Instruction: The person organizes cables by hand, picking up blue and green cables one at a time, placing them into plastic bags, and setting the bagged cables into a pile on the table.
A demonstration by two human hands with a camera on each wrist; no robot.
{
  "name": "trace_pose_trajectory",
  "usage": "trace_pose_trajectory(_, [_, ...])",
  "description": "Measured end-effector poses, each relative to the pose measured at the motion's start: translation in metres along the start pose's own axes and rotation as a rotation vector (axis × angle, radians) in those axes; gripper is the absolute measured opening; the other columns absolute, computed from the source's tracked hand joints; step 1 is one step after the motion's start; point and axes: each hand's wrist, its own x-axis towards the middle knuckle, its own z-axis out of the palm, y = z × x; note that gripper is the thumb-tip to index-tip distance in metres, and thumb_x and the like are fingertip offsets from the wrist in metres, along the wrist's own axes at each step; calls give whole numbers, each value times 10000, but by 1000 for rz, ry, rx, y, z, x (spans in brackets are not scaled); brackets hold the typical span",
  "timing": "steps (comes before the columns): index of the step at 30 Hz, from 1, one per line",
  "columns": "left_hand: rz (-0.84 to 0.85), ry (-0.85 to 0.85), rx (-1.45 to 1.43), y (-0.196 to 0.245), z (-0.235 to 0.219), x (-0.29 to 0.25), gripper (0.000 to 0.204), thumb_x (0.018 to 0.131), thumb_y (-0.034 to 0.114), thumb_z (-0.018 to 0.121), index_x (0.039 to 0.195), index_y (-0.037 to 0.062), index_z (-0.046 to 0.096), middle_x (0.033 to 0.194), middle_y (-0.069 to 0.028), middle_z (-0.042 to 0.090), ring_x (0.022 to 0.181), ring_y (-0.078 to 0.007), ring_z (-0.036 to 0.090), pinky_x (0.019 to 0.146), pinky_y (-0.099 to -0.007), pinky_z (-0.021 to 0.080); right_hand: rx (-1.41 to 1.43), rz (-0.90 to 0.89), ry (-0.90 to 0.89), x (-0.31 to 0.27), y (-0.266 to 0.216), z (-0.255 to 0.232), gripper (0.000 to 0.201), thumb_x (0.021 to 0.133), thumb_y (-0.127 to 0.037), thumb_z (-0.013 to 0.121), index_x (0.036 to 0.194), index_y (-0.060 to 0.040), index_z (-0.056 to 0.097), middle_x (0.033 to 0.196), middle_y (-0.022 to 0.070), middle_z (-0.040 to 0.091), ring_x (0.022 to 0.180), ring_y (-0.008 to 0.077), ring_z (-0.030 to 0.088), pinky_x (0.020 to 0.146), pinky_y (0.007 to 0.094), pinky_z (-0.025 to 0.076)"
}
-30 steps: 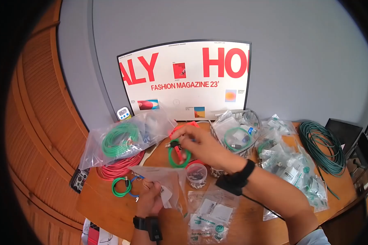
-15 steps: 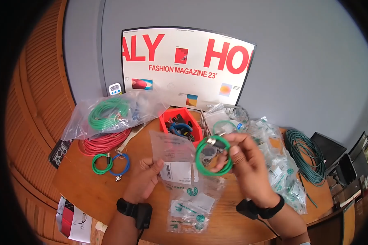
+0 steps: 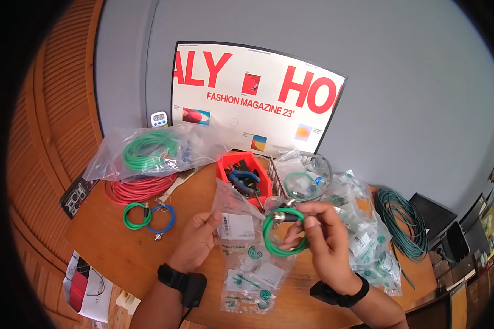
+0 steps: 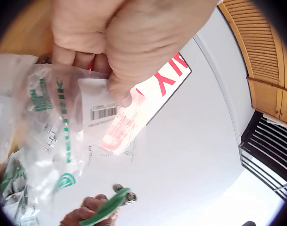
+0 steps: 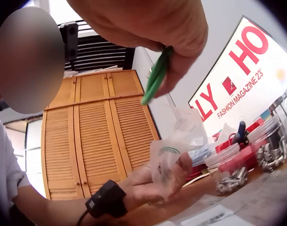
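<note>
My right hand (image 3: 326, 241) pinches a small coil of green cable (image 3: 282, 252) with metal connectors (image 3: 280, 217) at its ends, held up over the desk. To its left, my left hand (image 3: 195, 241) grips the edge of a clear plastic bag (image 3: 230, 194) between thumb and fingers. A white label with a barcode (image 3: 237, 226) shows through that bag. In the left wrist view, the thumb lies along the label (image 4: 98, 101), and green lettering runs down the plastic beside it. Below both hands, flat printed bags (image 3: 247, 296) lie on the wooden desk.
Small green (image 3: 127, 222) and blue (image 3: 171, 216) cable coils lie left. Behind them are a red cable coil (image 3: 132, 192) and a bagged green cable (image 3: 148, 151). A red bin (image 3: 266, 181) holds pliers. Bags (image 3: 368, 241) and a dark green cable (image 3: 400, 219) lie right.
My right hand has brought the green coil from over the red bin toward me and to the right. The bag in my left hand has turned so its label faces me.
</note>
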Motion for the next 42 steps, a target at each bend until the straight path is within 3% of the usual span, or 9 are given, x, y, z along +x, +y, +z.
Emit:
trace_pose_trajectory(2, [3, -6, 17, 2, 2, -1, 284, 1025, 250, 588, 1112, -6, 676, 1048, -80, 730, 938, -163, 713, 807, -346, 605, 57, 240, -37, 3, 5, 1, 224, 1085, -136, 421, 1244, 7, 487, 1000, 96, 634, 844, 157, 666, 759, 313, 599])
trace_pose_trajectory(7, [34, -19, -38, 5, 1, -2, 210, 990, 158, 640, 1118, -5, 676, 1063, -86, 729, 948, -167, 712, 813, -352, 607, -278, 143, -149, 2, 21, -6, 160, 1053, -38, 449, 1174, 24, 533, 976, 104, 637, 795, 139, 694, 695, 284, 610])
trace_pose_trajectory(20, [-39, -18, 16, -6, -7, 0, 228, 1039, 161, 550, 1127, -13, 669, 1079, -77, 728, 970, -174, 704, 865, -354, 577, -90, 265, -103, 32, 33, -21, 244, 1091, -168, 425, 1182, 8, 568, 945, 85, 642, 717, 129, 682, 652, 267, 559])
trace_pose_trajectory(23, [-9, 22, 39, -8, -6, 2, 224, 1027, 160, 579, 1127, -16, 675, 1067, -76, 727, 945, -161, 701, 840, -333, 580, 52, 635, -256, 25, 33, -26, 306, 1093, -240, 438, 1183, 0, 605, 794, 37, 626, 612, 85, 600, 593, 232, 484])
trace_pose_trajectory(28, [7, 45, 8, -6, -5, 1, 209, 1002, 135, 621, 1129, -20, 681, 1062, -85, 728, 945, -154, 698, 833, -313, 578, -156, 558, -381, 27, 20, -42, 300, 1077, -239, 489, 1159, 9, 635, 695, 2, 602, 584, 73, 598, 543, 216, 444])
trace_pose_trajectory(31, [-7, 59, -2, -6, -4, 0, 198, 982, 100, 643, 1132, -24, 680, 1078, -97, 729, 965, -160, 698, 847, -319, 574, -20, 627, -711, 35, 8, -50, 239, 1064, -208, 508, 1024, 3, 612, 660, 20, 609, 568, 90, 626, 537, 242, 461])
trace_pose_trajectory(38, [-29, 9, 27, -8, -3, -1, 213, 970, 73, 645, 1160, -20, 670, 1113, -111, 723, 998, -189, 700, 902, -348, 562, -257, 241, -530, 44, 41, -26, 246, 1093, -217, 424, 1063, 15, 501, 816, 66, 672, 724, 106, 679, 542, 242, 521])
trace_pose_trajectory(39, [-8, 15, 44, -10, -5, -1, 218, 986, 86, 621, 1174, -15, 661, 1131, -109, 716, 1015, -211, 702, 928, -373, 561, -136, 450, -512, 44, 36, -27, 258, 1099, -232, 388, 1157, 6, 472, 920, 103, 689, 874, 143, 695, 620, 282, 596])
trace_pose_trajectory(42, [-20, 84, -29, -10, -5, -2, 217, 986, 125, 645, 1142, -21, 682, 1097, -105, 727, 981, -167, 695, 884, -321, 550, 123, 573, -289, 39, 38, -22, 276, 1101, -244, 367, 1215, -9, 456, 1026, 124, 678, 957, 177, 694, 713, 348, 644])
